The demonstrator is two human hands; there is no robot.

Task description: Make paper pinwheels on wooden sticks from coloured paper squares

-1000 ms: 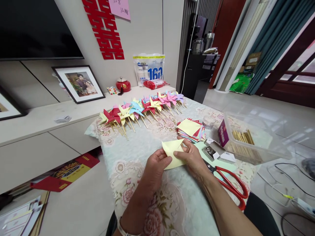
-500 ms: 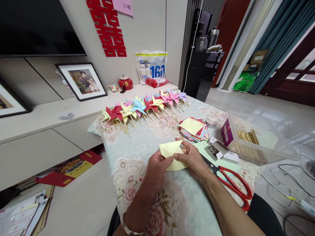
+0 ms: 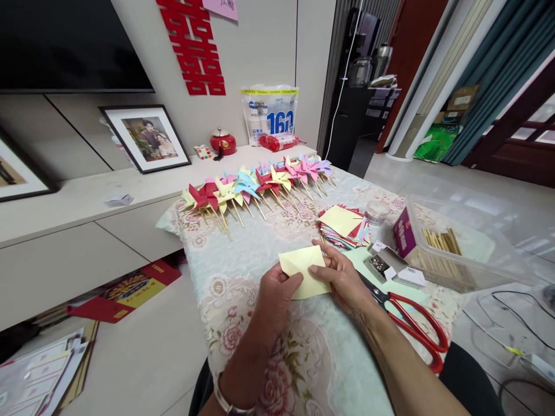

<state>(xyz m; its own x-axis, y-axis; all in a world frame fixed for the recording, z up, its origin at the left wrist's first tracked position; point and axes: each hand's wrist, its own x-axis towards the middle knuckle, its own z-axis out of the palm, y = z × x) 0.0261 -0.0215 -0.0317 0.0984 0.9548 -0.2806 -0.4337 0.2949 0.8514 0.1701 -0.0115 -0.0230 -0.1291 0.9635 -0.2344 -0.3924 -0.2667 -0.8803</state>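
Both my hands hold a pale yellow paper square [image 3: 303, 269] just above the floral tablecloth [image 3: 243, 254]. My left hand [image 3: 277, 294] pinches its lower left edge with thumb on top. My right hand [image 3: 342, 276] grips its right side, fingers closed over a folded flap. Behind the paper lies a stack of coloured paper squares [image 3: 344, 225]. A row of finished paper pinwheels on sticks [image 3: 255, 185] runs along the table's far edge.
Red-handled scissors [image 3: 411, 323] lie right of my right wrist. A small open box of pins [image 3: 381, 264], a round tin [image 3: 376, 212] and a clear plastic tub with wooden sticks [image 3: 451, 242] stand at the right. A low cabinet [image 3: 87, 231] with framed photos is left.
The raised flap of the yellow paper has been pressed flatter against the sheet. The view shifted slightly; both hands stayed at the same spot.
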